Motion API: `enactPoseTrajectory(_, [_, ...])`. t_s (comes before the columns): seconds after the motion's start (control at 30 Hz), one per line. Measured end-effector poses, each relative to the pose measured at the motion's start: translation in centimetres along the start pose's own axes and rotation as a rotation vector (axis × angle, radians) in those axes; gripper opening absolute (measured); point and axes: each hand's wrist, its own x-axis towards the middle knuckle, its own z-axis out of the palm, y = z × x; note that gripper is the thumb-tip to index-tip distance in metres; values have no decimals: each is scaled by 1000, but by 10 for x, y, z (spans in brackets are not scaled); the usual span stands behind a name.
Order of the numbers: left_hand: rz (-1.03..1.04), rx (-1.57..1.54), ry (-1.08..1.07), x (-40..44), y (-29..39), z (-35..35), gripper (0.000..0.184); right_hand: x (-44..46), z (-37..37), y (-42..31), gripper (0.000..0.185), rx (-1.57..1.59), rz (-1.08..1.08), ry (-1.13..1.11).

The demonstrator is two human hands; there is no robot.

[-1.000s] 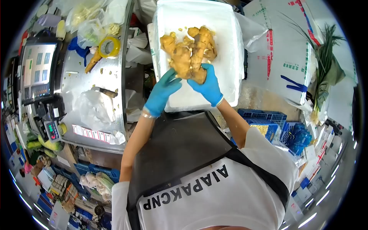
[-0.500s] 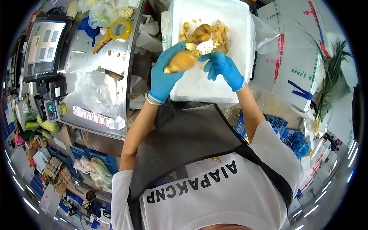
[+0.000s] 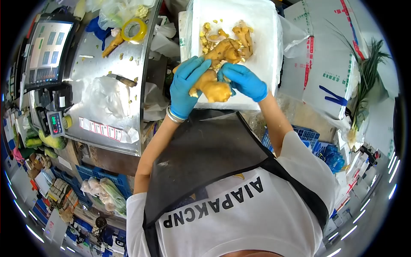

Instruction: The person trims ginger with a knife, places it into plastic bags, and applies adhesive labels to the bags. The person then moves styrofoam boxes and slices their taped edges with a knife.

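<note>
Both hands wear blue gloves. My left hand (image 3: 186, 85) is wrapped round the left side of a knobbly ginger piece (image 3: 214, 91) above the near part of a white foam box (image 3: 264, 25). At the piece's right side, my right hand (image 3: 246, 81) has its fingers closed on it; some fingertips are hidden behind the ginger. Just beyond the hands, more ginger (image 3: 224, 50) and small broken bits lie in the box. Another ginger piece (image 3: 244, 40) rests to the right of them.
On the left, a metal counter (image 3: 85, 66) carries yellow tape (image 3: 134, 30), a knife (image 3: 123, 80), plastic bags and a label strip (image 3: 100, 128). A touch screen (image 3: 48, 51) stands beyond. Foam boxes (image 3: 295, 64) and green onions (image 3: 368, 90) are at the right.
The ginger first lay in the box between both hands. My left hand then lifted a piece, which is now lower and turned, and my right hand has closed on it.
</note>
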Motion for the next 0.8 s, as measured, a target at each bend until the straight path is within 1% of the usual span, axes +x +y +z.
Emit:
enactPoseTrajectory(0.03, [26,40,-7,0,1,-2,48,-5,-15,0,28,-155,-20,-45])
enactPoseTrajectory(0.1, [102,154,-10,3,6,-1,45,-3,-42,10,36,-756,-154,261])
enactPoseTrajectory(0.13, [153,233,-5,5,10,-2,43,-6,-42,12,45,-776,-223,553])
enactPoseTrajectory(0.17, [202,314,3,6,12,-2,41,-6,-51,-1,50,-420,-156,464])
enactPoseTrajectory(0.2, [244,381,16,6,9,0,38,-12,-52,-11,51,-232,-182,376])
enactPoseTrajectory(0.23, [247,367,-25,6,10,3,39,-18,-42,-24,52,-41,-197,278])
enactPoseTrajectory(0.3, [233,370,-110,4,13,4,40,-19,-23,-25,52,96,-202,76])
enactPoseTrajectory(0.33, [248,390,-123,0,15,5,46,-13,-5,-23,47,-59,-184,284])
enactPoseTrajectory(0.37, [233,397,-227,-8,7,8,59,1,-7,-14,41,-108,-163,413])
enactPoseTrajectory(0.43, [63,226,-519,2,38,-24,83,15,-5,-15,37,-137,-131,352])
enactPoseTrajectory(0.5, [-115,-95,-337,1,38,-51,100,24,12,-20,37,-309,-81,206])
enactPoseTrajectory(0.53, [-190,-267,-245,-4,38,-61,108,32,30,-22,37,-337,-52,106])
enactPoseTrajectory(0.57, [-242,-179,-139,-9,31,-67,113,41,52,-23,37,-364,-28,13])
enactPoseTrajectory(0.6, [-485,-309,-187,-16,25,-73,114,55,69,-23,40,-435,47,-107])
enactPoseTrajectory(0.63, [-726,-446,-226,-24,19,-79,114,72,81,-4,38,-573,-134,-162])
enactPoseTrajectory(0.67, [-760,-354,-181,-40,8,-88,111,91,94,3,39,-599,-181,-249])
enactPoseTrajectory(0.7, [-664,-409,-14,-53,2,-99,104,113,103,4,40,-624,-234,-332])
enactPoseTrajectory(0.77, [-575,-389,223,-85,-9,-116,87,177,94,-6,47,-253,241,-785])
enactPoseTrajectory(0.8, [-699,-456,276,-101,-6,-129,78,199,108,-1,50,-416,198,-616])
